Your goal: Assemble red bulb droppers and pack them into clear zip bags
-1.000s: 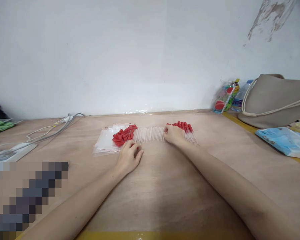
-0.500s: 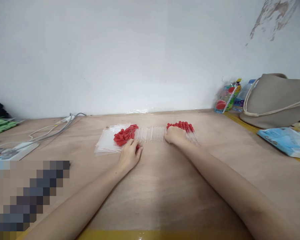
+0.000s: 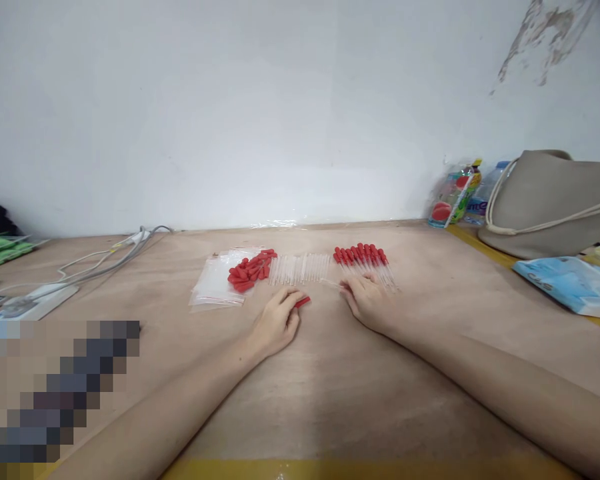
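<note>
My left hand (image 3: 279,325) pinches a red rubber dropper bulb (image 3: 303,302), its end poking out past the fingertips. My right hand (image 3: 369,303) is closed on a thin clear dropper tube (image 3: 333,284), which points left toward the bulb but stays apart from it. Between and beyond the hands lies a row of clear tubes (image 3: 300,268). A pile of red bulbs (image 3: 250,270) sits left of that row, partly on clear zip bags (image 3: 213,283). Behind my right hand, several droppers with red bulbs fitted (image 3: 363,255) lie side by side; my fingers hide some of their tubes.
At the left are a white power strip (image 3: 50,300), grey cables (image 3: 115,263) and green packets (image 3: 5,252). On the right stand drink bottles (image 3: 447,200), a grey bag (image 3: 550,200) and a blue-white packet (image 3: 570,285). A white wall (image 3: 280,113) closes the back.
My left hand has moved right from the pile with a red bulb in its fingers. My right hand has drawn back from the tubes toward me, holding one clear tube.
</note>
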Tool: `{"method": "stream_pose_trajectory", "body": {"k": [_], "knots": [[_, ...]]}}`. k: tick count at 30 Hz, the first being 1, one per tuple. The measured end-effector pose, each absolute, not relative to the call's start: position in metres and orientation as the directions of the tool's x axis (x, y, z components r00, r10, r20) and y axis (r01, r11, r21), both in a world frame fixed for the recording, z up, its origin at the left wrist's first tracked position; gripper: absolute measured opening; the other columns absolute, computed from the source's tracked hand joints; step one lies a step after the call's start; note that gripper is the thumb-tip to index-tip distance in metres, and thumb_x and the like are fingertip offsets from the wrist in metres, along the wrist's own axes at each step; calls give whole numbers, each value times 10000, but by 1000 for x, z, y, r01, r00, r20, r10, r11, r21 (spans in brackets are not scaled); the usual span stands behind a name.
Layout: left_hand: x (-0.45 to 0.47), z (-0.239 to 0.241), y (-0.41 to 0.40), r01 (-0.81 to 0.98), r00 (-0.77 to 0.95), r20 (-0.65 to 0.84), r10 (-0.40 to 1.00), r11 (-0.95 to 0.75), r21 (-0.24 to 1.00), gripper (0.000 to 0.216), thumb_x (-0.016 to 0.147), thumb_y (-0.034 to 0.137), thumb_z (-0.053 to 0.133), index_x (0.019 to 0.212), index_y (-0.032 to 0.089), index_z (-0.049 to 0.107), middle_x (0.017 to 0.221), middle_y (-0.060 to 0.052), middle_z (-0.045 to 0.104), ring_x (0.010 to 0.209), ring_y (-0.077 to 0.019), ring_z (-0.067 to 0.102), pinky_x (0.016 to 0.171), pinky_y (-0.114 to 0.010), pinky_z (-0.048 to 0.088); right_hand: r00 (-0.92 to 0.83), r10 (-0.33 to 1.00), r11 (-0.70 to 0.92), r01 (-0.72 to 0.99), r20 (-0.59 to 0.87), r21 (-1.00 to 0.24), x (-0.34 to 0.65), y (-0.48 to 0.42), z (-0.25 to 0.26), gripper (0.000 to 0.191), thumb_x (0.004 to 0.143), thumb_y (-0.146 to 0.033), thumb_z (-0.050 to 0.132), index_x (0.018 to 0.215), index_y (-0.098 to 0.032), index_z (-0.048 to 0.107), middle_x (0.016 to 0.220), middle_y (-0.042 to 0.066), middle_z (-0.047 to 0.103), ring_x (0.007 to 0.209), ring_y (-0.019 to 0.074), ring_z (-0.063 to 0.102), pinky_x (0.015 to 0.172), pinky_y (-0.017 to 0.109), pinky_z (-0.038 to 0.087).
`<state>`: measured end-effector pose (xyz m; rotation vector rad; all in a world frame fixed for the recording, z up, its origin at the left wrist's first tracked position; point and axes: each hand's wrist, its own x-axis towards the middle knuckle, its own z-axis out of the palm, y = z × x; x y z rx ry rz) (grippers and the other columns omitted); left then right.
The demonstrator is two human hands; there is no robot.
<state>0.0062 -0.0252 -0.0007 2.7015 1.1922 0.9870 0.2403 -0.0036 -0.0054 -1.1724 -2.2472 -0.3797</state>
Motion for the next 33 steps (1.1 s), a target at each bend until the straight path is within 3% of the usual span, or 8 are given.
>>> {"method": "stream_pose_trajectory", "body": {"k": [4,10,20,26,29,33], "knots": [[12,-3,-22,632,562,485,670,-726,270,255,824,156,441,1033,170,586,1099,-95,546,1011,-208,536,879,-362,447,-460,586,634,773,668,-23,256,-8,-14,269,875,-191,380,1077,-167,556,835,72,614,763,175,543,696,293,373],[16,1,-17,623,518,495,698,-704,341,145,837,261,509,851,192,636,914,-38,616,851,-164,573,783,-315,459,-453,538,711,696,711,-95,242,-11,-11,181,855,-207,440,905,-179,612,848,47,633,781,149,553,796,323,361],[19,5,-20,644,521,494,696,-700,308,132,885,254,423,923,204,539,897,5,641,850,-153,578,986,-423,281,-506,436,796,603,744,-57,233,-22,-4,149,849,-174,465,891,-186,607,762,8,658,722,118,572,860,343,321],[19,4,-22,539,500,451,739,-673,506,156,879,284,436,916,187,552,842,-6,631,785,-139,578,725,-268,443,-523,416,834,546,744,-82,233,-20,-7,167,853,-163,466,924,-199,612,777,3,667,694,102,577,870,352,290],[19,4,-25,483,517,420,746,-659,576,155,882,270,431,896,181,557,808,6,626,744,-119,579,691,-235,442,-533,392,857,508,750,-87,235,-17,-9,194,838,-126,470,932,-211,617,769,-6,663,679,94,570,854,343,281],[20,6,-27,485,547,395,739,-663,570,155,883,259,430,882,182,564,797,13,628,730,-109,576,683,-221,437,-563,382,855,516,733,-50,236,-16,-8,216,817,-105,474,918,-219,628,769,-3,657,658,96,550,796,325,274]]}}
